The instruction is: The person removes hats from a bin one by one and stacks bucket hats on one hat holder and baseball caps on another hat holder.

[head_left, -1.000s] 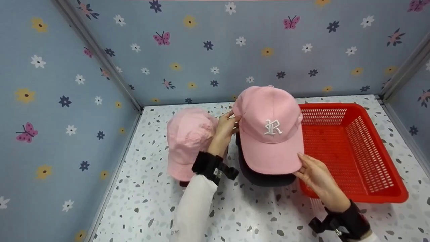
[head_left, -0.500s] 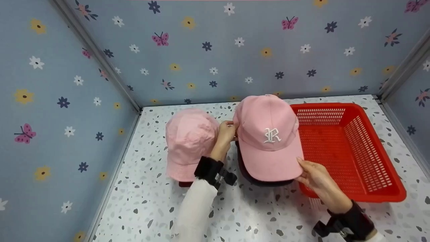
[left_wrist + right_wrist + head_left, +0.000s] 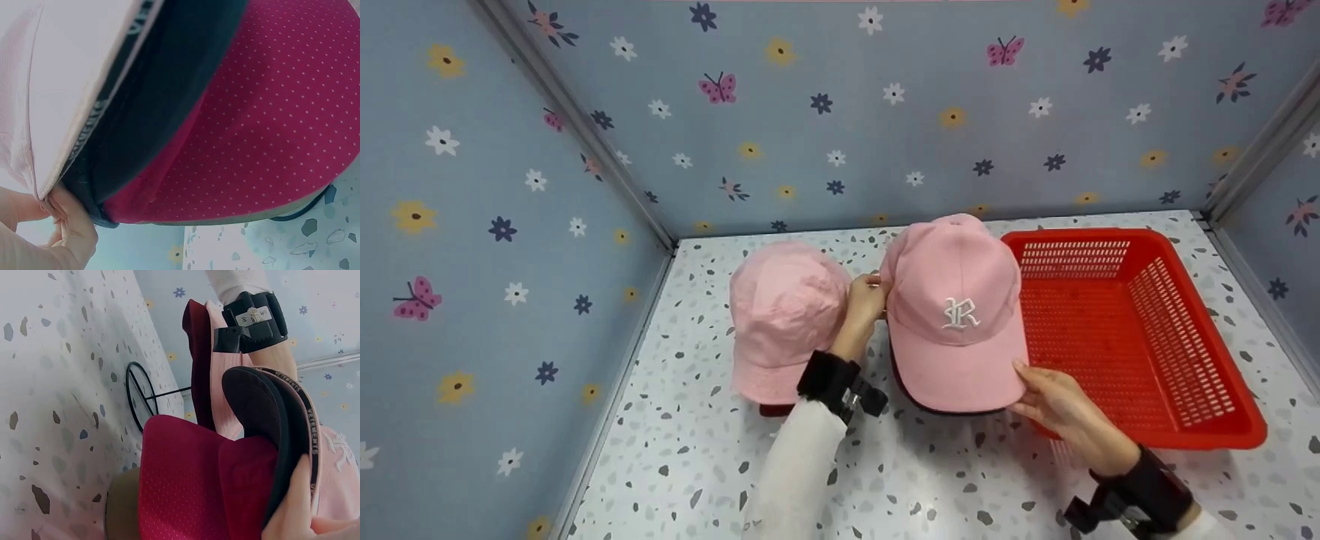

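A pink baseball cap (image 3: 952,277) with a white embroidered letter tops a stack of caps. My left hand (image 3: 866,301) pinches its left lower edge, and my right hand (image 3: 1057,401) grips the right corner of its brim, thumb on top. Close beneath it in the left wrist view come a dark navy cap (image 3: 174,79) and a dark red dotted cap (image 3: 275,112). Lowest in the right wrist view lies a khaki brim (image 3: 122,506). Left of the stack stands a pink bucket hat (image 3: 784,315), over a dark red hat (image 3: 198,354).
At the right a red plastic basket (image 3: 1245,420) stands beside the stack. A black wire stand (image 3: 171,392) shows below the hats in the right wrist view. Patterned panels (image 3: 810,90) enclose the speckled tabletop (image 3: 697,450) at the back and sides.
Both hands have brought the pink cap down and slightly left onto the stack. Less of the dark brim beneath it shows now. The bucket hat and basket have stayed put.
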`<state>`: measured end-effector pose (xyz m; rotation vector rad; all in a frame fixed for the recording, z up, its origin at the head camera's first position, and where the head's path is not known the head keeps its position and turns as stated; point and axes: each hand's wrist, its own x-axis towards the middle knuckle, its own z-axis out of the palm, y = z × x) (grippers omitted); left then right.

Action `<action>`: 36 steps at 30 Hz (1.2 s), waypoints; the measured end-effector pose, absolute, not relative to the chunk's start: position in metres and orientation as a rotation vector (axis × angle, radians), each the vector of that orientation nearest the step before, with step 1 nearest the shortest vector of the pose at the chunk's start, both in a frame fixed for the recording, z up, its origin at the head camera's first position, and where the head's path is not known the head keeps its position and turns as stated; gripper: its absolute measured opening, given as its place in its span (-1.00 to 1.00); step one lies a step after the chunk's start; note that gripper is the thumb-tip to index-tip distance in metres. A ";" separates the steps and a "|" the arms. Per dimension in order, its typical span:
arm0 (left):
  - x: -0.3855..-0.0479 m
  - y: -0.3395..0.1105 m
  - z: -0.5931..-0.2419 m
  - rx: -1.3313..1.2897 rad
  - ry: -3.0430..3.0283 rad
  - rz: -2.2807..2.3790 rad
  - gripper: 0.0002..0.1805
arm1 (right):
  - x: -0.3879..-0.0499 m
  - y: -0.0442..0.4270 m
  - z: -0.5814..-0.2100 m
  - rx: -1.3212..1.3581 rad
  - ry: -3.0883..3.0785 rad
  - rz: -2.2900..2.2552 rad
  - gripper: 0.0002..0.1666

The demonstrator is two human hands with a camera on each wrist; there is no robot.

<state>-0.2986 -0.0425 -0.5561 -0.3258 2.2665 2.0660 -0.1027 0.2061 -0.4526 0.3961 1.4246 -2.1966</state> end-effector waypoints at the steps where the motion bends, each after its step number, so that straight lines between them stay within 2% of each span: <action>1: -0.297 -0.043 -0.553 -0.328 2.258 2.062 -0.76 | -0.105 0.209 -0.453 0.371 1.398 -2.175 -0.78; 7: -0.249 -0.038 -0.466 -0.437 2.201 1.977 -0.72 | -0.127 0.231 -0.448 0.084 1.617 -1.783 -0.77; 10: -0.223 -0.036 -0.422 -0.483 2.191 1.934 -0.69 | -0.140 0.239 -0.441 -0.043 1.856 -1.550 -0.63; 13: -0.218 -0.036 -0.417 -0.460 2.181 1.950 -0.70 | -0.153 0.245 -0.431 -0.101 2.013 -1.410 -0.47; 17: -0.234 -0.039 -0.440 -0.454 2.149 1.996 -0.69 | -0.182 0.250 -0.419 -0.065 2.020 -1.423 -0.31; 20: -0.237 -0.039 -0.443 -0.470 2.115 2.003 -0.67 | -0.201 0.253 -0.414 0.017 1.935 -1.537 -0.24; 22: -0.234 -0.039 -0.438 -0.467 2.107 1.999 -0.67 | -0.210 0.253 -0.414 0.076 1.857 -1.636 -0.29; 29: -0.237 -0.038 -0.436 -0.464 2.105 1.976 -0.66 | -0.231 0.246 -0.412 0.254 1.616 -1.927 -0.79; 36: -0.244 -0.039 -0.436 -0.450 2.111 2.005 -0.77 | -0.245 0.234 -0.412 0.370 1.615 -2.003 -0.77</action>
